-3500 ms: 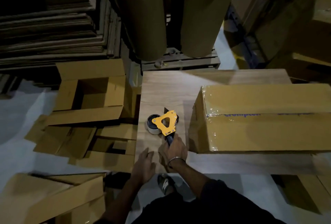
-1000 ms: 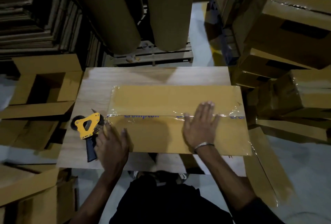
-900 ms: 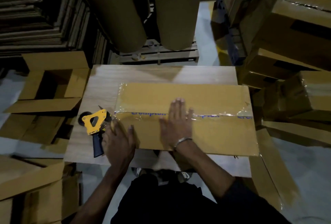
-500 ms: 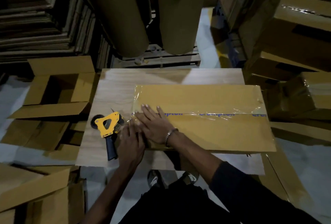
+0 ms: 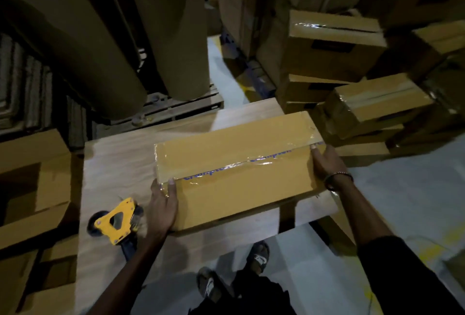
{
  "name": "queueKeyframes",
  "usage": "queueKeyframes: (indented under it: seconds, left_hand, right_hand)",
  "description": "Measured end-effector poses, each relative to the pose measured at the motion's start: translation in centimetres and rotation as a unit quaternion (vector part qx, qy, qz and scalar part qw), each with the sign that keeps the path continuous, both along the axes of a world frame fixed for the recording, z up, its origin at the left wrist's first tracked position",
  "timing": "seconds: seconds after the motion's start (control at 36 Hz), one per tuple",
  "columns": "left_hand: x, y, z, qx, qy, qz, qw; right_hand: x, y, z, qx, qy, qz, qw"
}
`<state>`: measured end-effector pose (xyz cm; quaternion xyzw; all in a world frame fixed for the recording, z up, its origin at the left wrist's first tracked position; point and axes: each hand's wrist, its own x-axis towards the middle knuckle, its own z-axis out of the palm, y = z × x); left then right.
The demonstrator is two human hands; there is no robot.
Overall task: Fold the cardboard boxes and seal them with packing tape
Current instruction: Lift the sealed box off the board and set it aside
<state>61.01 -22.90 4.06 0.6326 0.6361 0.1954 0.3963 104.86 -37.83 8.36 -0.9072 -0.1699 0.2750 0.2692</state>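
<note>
Dim warehouse clutter rings the scene: two big brown paper rolls (image 5: 161,38) rise behind the table (image 5: 118,161), their tops cut off by the frame, and taped cartons (image 5: 334,48) pile up at the right, partly lost in shadow. Flat and half-folded cardboard (image 5: 32,176) on the left runs out of view. On the pale wooden table lies a closed cardboard box (image 5: 236,171), skewed, its top seam covered by clear tape (image 5: 226,166) over blue lettering too wrinkled to read. Its right end overhangs the table's right edge. The left hand (image 5: 162,207) grips the box's near left corner, fingers curled over the top edge and thumb on the lid. The right hand (image 5: 325,163) holds the far right end, fingers wrapped around the side and mostly hidden behind it. A yellow tape dispenser (image 5: 117,221) rests just left of the left hand, its dark handle partly hidden by the forearm. Bare tabletop shows behind the box, and grey floor (image 5: 402,201) opens to the right.
</note>
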Motion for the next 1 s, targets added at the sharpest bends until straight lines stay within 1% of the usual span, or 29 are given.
queueKeyframes:
  seconds: [0.08, 0.17, 0.28, 0.33, 0.5, 0.67, 0.81, 0.86, 0.92, 1.0]
  left_hand:
    - [1.1, 0.1, 0.7, -0.003, 0.007, -0.037, 0.999]
    - [3.5, 0.1, 2.0, 0.000, 0.015, -0.072, 0.997]
    - [8.0, -0.6, 3.7, 0.004, 0.024, -0.120, 0.992]
    - [10.7, -1.1, 4.3, 0.008, 0.014, -0.151, 0.988]
    - [21.0, -2.6, 7.8, 0.026, -0.013, -0.229, 0.973]
    - [34.2, -5.6, 10.2, 0.057, -0.037, -0.308, 0.949]
    - [46.2, -9.4, 8.5, 0.059, -0.035, -0.365, 0.928]
    - [51.4, -11.2, 7.2, 0.049, -0.035, -0.391, 0.918]
    - [53.9, -12.1, 6.7, 0.040, -0.038, -0.402, 0.914]
    - [59.0, -13.9, 4.7, 0.023, -0.032, -0.434, 0.900]
  right_hand:
    - [0.4, -2.0, 0.0, 0.041, 0.050, -0.075, 0.995]
    - [1.6, -6.1, -1.6, 0.039, 0.045, -0.142, 0.988]
    - [2.0, -11.9, -1.1, 0.044, 0.035, -0.221, 0.974]
    - [3.1, -14.4, -0.9, 0.045, 0.034, -0.267, 0.962]
    - [8.9, -21.1, -0.1, 0.069, 0.017, -0.354, 0.932]
    - [17.5, -28.8, -0.2, 0.122, 0.022, -0.424, 0.897]
    - [24.3, -36.3, -2.7, 0.131, 0.037, -0.486, 0.863]
    - [26.6, -39.3, -3.3, 0.111, 0.034, -0.513, 0.850]
    - [27.4, -40.6, -4.0, 0.105, 0.036, -0.514, 0.851]
    - [29.1, -43.5, -5.6, 0.111, 0.055, -0.527, 0.841]
